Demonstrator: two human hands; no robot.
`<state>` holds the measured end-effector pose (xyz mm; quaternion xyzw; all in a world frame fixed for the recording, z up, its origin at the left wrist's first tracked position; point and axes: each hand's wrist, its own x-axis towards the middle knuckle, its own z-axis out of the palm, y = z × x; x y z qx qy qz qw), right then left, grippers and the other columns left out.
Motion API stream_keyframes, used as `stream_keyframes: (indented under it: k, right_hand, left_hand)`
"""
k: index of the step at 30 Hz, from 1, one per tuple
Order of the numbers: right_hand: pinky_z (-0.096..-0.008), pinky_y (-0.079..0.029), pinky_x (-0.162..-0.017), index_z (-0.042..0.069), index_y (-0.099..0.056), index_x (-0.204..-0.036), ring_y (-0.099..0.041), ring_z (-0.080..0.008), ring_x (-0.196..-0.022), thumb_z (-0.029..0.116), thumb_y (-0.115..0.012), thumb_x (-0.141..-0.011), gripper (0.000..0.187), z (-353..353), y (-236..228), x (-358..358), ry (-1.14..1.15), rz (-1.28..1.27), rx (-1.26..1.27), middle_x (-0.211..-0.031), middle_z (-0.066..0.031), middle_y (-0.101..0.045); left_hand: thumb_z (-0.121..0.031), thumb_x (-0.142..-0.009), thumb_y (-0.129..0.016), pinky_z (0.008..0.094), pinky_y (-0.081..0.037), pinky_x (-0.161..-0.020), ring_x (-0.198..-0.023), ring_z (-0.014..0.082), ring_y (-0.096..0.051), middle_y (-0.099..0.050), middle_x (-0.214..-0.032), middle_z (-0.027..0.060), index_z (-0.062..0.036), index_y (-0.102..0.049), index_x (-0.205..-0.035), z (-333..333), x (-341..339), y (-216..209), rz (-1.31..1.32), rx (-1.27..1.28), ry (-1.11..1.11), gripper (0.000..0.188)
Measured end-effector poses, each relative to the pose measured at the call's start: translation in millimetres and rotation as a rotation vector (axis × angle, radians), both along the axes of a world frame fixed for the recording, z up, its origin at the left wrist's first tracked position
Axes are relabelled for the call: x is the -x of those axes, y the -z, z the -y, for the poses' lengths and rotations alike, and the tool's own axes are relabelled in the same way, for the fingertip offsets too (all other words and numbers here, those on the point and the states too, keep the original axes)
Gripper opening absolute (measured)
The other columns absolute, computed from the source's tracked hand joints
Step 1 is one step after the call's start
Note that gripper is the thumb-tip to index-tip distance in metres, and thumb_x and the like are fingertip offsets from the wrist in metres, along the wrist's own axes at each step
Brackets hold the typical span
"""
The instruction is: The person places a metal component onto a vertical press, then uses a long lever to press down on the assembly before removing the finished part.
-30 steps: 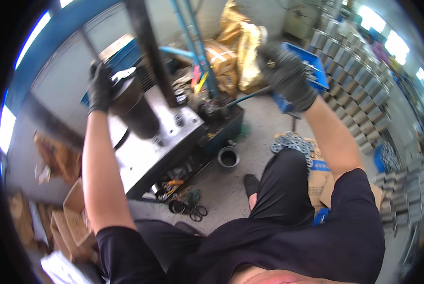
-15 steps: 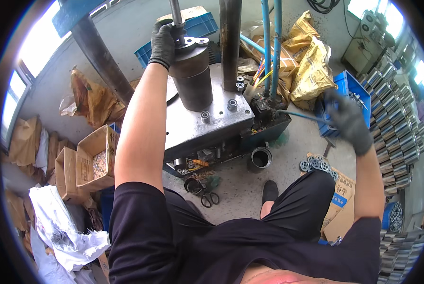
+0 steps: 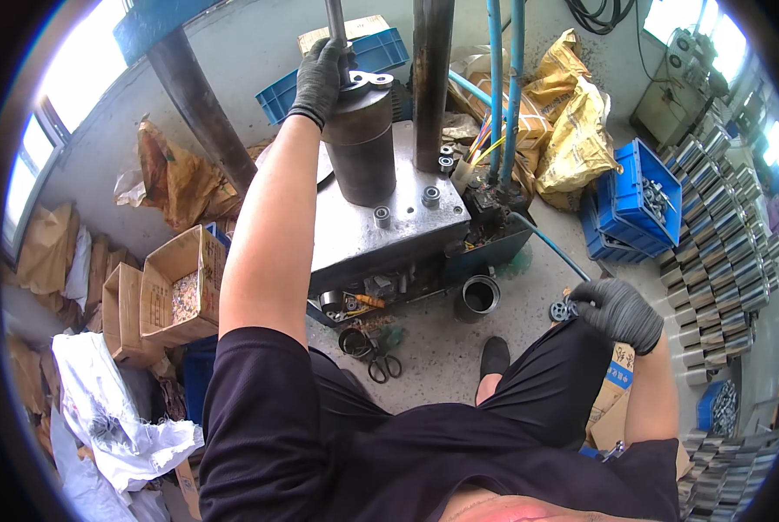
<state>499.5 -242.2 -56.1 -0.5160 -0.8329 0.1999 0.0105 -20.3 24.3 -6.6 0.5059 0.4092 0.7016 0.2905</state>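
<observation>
My left hand [image 3: 318,83], in a dark grey glove, is closed around a dark round metal piece [image 3: 347,63] under the steel press rod [image 3: 335,22]. That piece stands over a flat link-shaped part [image 3: 374,79] on top of a large dark steel cylinder [image 3: 360,161]. The cylinder rests upright on the press table [image 3: 342,252]. Beside my right knee, my right hand [image 3: 617,313], gloved too, is closed at the end of a teal lever [image 3: 550,244]; its grip is partly hidden. Small steel rings [image 3: 382,217] stand on the table.
Blue crates [image 3: 637,196] with metal parts stand at the right, before stacked shiny cylinders [image 3: 720,235]. An open metal pot [image 3: 477,297] and scissors [image 3: 384,369] are on the floor. Cardboard boxes [image 3: 181,287] stand left. Ringed metal parts [image 3: 562,310] lie near my right hand.
My right hand has come down and toward me, and the teal lever has swung down with it. My left hand stays at the metal piece under the rod.
</observation>
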Motion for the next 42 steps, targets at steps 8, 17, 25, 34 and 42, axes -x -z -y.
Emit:
stream_keyframes:
  k: [8,17,25,34,42]
  right_hand:
    - [-0.042,-0.058,-0.084,0.001,-0.076,-0.113,-0.075,-0.0355,-0.09,0.016,-0.068,-0.09,0.028,-2.7,0.9,-0.5,0.104,-0.251,-0.132,-0.098,-0.0206,-0.076]
    - [-0.0486,-0.058,-0.082,0.005,-0.076,-0.102,-0.072,-0.0414,-0.088,0.018,-0.065,-0.088,0.022,14.5,20.6,-3.8,0.022,-0.04,-0.125,-0.092,-0.0213,-0.073]
    - [-0.0504,-0.057,-0.08,0.005,-0.076,-0.101,-0.071,-0.0422,-0.087,0.02,-0.066,-0.089,0.022,11.6,17.0,-0.4,-0.003,0.019,-0.128,-0.09,-0.0221,-0.073]
    - [-0.0451,-0.057,-0.083,0.003,-0.076,-0.11,-0.073,-0.0383,-0.089,0.02,-0.067,-0.09,0.028,-4.6,-2.2,-6.4,0.114,-0.132,-0.029,-0.093,-0.0202,-0.075]
    - [-0.04,-0.057,-0.092,0.0,-0.074,-0.119,-0.074,-0.033,-0.099,0.013,-0.067,-0.091,0.031,-11.5,-1.0,-13.9,-0.06,-0.026,0.009,-0.104,-0.0191,-0.077]
  left_hand:
    - [-0.028,-0.102,-0.063,0.0322,-0.057,-0.077,-0.088,0.0187,-0.072,-0.075,-0.097,0.0103,0.0008,-0.067,-0.123,2.1,0.7,1.4,-0.016,-0.029,0.024,0.035]
    - [-0.012,-0.096,-0.055,0.0314,-0.057,-0.076,-0.09,0.0197,-0.073,-0.075,-0.102,0.0114,-0.0009,-0.067,-0.125,1.5,3.6,0.4,-0.04,-0.003,0.033,0.034]
    - [-0.01,-0.093,-0.046,0.0355,-0.057,-0.083,-0.093,0.0205,-0.072,-0.074,-0.097,0.012,-0.0008,-0.071,-0.114,-0.6,9.0,5.2,-0.098,-0.056,-0.02,0.035]
    - [-0.008,-0.091,-0.044,0.0364,-0.057,-0.086,-0.095,0.0208,-0.072,-0.074,-0.098,0.0118,-0.0006,-0.071,-0.108,3.8,9.0,3.6,-0.101,0.005,0.017,0.033]
    - [-0.007,-0.089,-0.048,0.033,-0.055,-0.077,-0.083,0.0192,-0.069,-0.074,-0.09,0.0102,-0.0009,-0.073,-0.104,-3.5,13.2,4.5,-0.084,0.028,0.023,0.03]
